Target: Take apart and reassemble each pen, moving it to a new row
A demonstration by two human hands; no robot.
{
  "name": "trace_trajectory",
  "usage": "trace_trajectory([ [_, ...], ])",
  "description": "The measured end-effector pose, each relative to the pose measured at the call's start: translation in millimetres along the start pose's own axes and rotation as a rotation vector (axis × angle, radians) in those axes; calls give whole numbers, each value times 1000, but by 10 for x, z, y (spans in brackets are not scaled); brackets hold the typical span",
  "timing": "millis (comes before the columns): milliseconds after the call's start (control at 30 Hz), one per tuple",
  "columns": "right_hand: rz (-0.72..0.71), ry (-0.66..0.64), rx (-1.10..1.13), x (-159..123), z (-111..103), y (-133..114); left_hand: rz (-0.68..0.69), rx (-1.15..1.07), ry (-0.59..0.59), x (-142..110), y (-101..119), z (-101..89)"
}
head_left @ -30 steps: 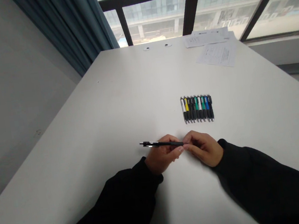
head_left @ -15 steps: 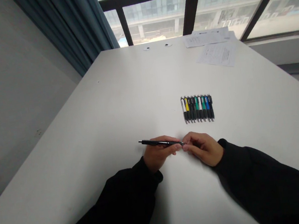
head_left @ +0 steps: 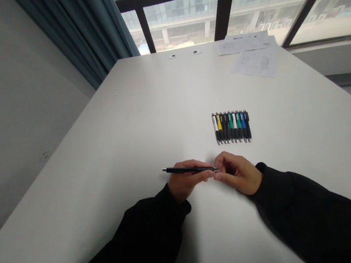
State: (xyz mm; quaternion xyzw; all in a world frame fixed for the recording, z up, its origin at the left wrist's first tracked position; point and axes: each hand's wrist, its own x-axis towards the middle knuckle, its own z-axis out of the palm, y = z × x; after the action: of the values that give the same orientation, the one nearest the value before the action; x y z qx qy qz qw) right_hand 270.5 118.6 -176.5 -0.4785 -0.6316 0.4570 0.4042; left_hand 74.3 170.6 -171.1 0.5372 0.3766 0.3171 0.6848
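A black click pen [head_left: 180, 169] lies nearly level across my left hand [head_left: 186, 181], gripped between the thumb and fingers. Its clicker end points left, and its silver tip points toward my right hand [head_left: 239, 172]. The right thumb and index finger are parted around that tip, with a small gap visible; whether another finger touches it cannot be made out. Just beyond my right hand lies a neat row of pens [head_left: 231, 127] in white, yellow, black, green and blue, side by side with their clickers away from me.
The white table [head_left: 116, 148] reaches to the window [head_left: 183, 22]. Printed papers [head_left: 254, 58] lie at its far right corner. Two cable-hole covers [head_left: 197, 52] sit near the back edge. A blue curtain [head_left: 93, 26] hangs at the far left.
The pen in my left hand has rolled, so its silver clip no longer shows. My right thumb and index finger have come apart at the tip. The row of pens is unchanged.
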Motion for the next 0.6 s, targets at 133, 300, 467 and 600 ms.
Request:
trace_trajectory([
  [133,-40,-41,-75,6,-11,-16,-8,-19,-2,0,3,3],
  [300,0,36,9,-3,1,11,-12,-49,-2,-1,24,16],
  [467,-14,-35,-56,9,-22,-41,-1,-42,-1,-3,22,8],
  [600,-39,39,-63,5,-5,0,-11,-13,11,-10,15,6],
])
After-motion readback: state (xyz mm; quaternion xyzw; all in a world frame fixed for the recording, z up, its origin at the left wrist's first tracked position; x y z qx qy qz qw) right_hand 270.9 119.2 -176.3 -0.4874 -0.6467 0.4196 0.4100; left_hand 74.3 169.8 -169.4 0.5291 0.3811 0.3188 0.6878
